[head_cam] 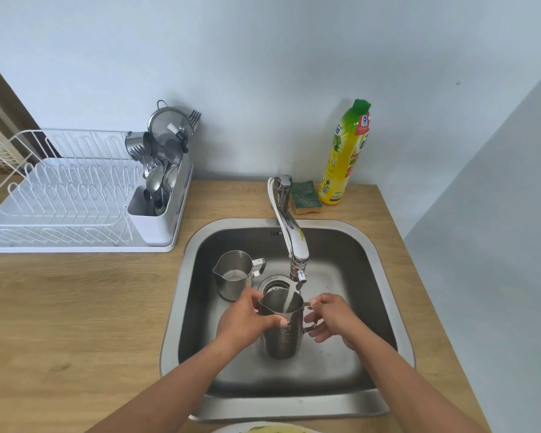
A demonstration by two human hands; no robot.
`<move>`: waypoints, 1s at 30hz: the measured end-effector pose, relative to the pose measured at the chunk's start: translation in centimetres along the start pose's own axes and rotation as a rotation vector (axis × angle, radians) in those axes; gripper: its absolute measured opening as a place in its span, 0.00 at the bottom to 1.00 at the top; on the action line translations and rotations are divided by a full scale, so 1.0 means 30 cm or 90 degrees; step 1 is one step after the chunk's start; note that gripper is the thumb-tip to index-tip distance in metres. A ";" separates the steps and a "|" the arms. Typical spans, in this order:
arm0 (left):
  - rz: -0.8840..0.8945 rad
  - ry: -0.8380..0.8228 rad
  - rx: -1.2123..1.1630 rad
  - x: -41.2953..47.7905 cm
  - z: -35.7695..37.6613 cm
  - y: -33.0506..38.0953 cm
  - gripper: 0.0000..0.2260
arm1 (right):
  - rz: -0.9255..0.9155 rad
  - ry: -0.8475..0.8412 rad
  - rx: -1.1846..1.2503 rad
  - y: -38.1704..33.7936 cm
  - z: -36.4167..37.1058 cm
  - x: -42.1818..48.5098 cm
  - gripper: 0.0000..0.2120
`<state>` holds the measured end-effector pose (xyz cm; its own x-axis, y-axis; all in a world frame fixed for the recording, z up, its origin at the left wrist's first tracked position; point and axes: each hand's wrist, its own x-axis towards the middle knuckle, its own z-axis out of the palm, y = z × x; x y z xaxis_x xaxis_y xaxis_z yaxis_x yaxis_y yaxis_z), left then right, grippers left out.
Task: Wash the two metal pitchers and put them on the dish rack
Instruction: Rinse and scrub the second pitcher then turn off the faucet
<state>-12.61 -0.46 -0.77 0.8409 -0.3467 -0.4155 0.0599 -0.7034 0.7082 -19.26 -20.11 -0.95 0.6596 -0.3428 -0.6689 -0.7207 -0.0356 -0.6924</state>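
Note:
A metal pitcher (282, 332) is held upright over the steel sink (384, 276), under the faucet (291, 232), and water runs into it. My left hand (244, 320) wraps its left side with the thumb across the front. At the handle on its right side, my right hand (331, 317) has its fingers curled around it. A second metal pitcher (233, 275) stands upright on the sink floor at the back left, handle pointing right. The white dish rack (63, 195) sits on the counter to the left, with no dishes in its slots.
A cutlery holder (156, 214) full of spoons, forks and a strainer stands at the rack's right end. A green-and-yellow sponge (305, 196) and a yellow dish soap bottle (344, 154) sit behind the sink. Wooden counter (75, 307) surrounds it; walls close in behind and right.

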 end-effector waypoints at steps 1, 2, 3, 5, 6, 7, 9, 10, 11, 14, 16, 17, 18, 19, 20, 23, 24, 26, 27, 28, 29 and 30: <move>0.003 -0.003 -0.004 -0.002 0.003 0.001 0.33 | -0.001 0.013 -0.001 0.001 -0.002 0.000 0.08; 0.003 0.000 -0.016 -0.001 0.007 0.000 0.32 | -0.005 0.034 0.001 0.004 0.004 0.000 0.08; 0.001 0.004 -0.034 0.001 0.010 -0.001 0.32 | -0.009 0.052 0.006 0.007 0.013 -0.001 0.08; -0.005 0.011 -0.058 0.006 0.010 -0.003 0.32 | -0.004 0.054 0.013 0.017 0.027 -0.001 0.08; -0.010 0.008 -0.057 0.010 0.009 -0.005 0.33 | 0.003 0.039 0.013 0.023 0.027 -0.002 0.08; -0.014 0.004 -0.054 0.010 0.008 -0.006 0.33 | 0.009 0.024 0.016 0.027 0.023 -0.002 0.08; -0.022 -0.006 -0.051 0.009 0.009 -0.007 0.33 | 0.008 0.025 0.026 0.032 0.013 0.001 0.08; -0.024 -0.009 -0.052 0.011 0.010 -0.007 0.33 | 0.001 0.039 0.030 0.030 0.012 0.003 0.08; -0.023 -0.012 -0.058 0.015 0.009 -0.006 0.34 | -0.006 0.053 0.035 0.028 0.013 0.005 0.08; -0.022 -0.009 -0.083 0.034 0.000 -0.009 0.35 | -0.008 0.039 0.032 0.014 0.016 0.000 0.08; -0.021 -0.004 -0.087 0.037 -0.008 -0.006 0.32 | -0.005 0.017 0.027 0.007 0.006 -0.004 0.08; -0.020 -0.002 -0.092 0.038 -0.009 -0.003 0.31 | -0.008 0.021 0.028 0.005 0.002 -0.003 0.09; -0.020 -0.003 -0.101 0.040 -0.009 -0.002 0.31 | -0.013 0.033 0.030 0.003 0.001 -0.002 0.09; -0.020 -0.003 -0.111 0.043 -0.007 -0.003 0.32 | -0.017 0.044 0.032 0.002 0.003 -0.002 0.09; -0.022 -0.005 -0.123 0.045 -0.008 -0.003 0.32 | -0.018 0.049 0.033 0.001 0.006 -0.002 0.10; -0.032 -0.005 -0.161 0.050 -0.008 -0.012 0.32 | -0.010 0.021 0.022 -0.005 0.005 -0.015 0.10; -0.034 -0.004 -0.166 0.047 -0.009 -0.011 0.31 | -0.010 0.018 0.021 -0.009 0.001 -0.019 0.10; -0.035 -0.003 -0.177 0.046 -0.009 -0.011 0.29 | -0.020 0.036 0.021 -0.017 -0.003 -0.022 0.11; -0.038 -0.006 -0.196 0.047 -0.009 -0.008 0.29 | -0.025 0.044 0.021 -0.019 -0.001 -0.023 0.11; -0.045 -0.009 -0.229 0.050 -0.009 -0.008 0.29 | -0.027 0.044 0.023 -0.020 0.002 -0.026 0.12; -0.054 -0.009 -0.269 0.056 -0.010 -0.011 0.28 | -0.026 0.037 0.027 -0.021 0.005 -0.029 0.12; -0.065 -0.006 -0.298 0.056 -0.014 -0.009 0.27 | -0.024 0.027 0.029 -0.021 0.008 -0.033 0.12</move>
<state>-11.00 -0.59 -1.40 0.8135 -0.2978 -0.4995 0.3792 -0.3796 0.8439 -19.40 -19.52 0.07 0.6756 -0.3816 -0.6309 -0.6845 -0.0067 -0.7290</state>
